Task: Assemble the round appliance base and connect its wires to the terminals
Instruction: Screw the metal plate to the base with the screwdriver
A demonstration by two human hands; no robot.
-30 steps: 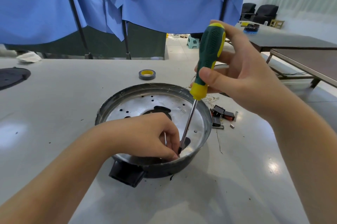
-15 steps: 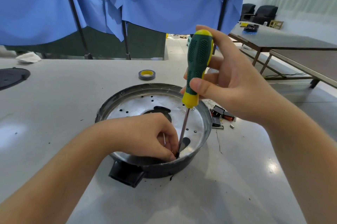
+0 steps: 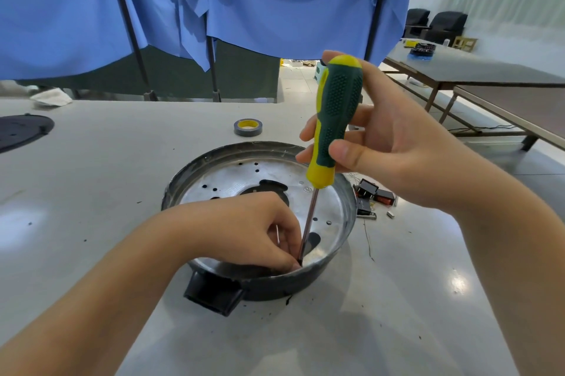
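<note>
Silvery-floored, dark-walled round base (image 3: pixel 330 207)

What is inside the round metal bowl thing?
Inside the bowl is a shiny plate with small holes. The left hand reaches in, and the screwdriver held by the right hand pokes down beside it. What the fingers pinch is covered.

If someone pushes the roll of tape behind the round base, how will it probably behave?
The roll of tape lies flat on the table, so a push would probably slide it, not roll it. It looks small with a hollow core, so likely light. Stood on edge, it may roll away.
</note>
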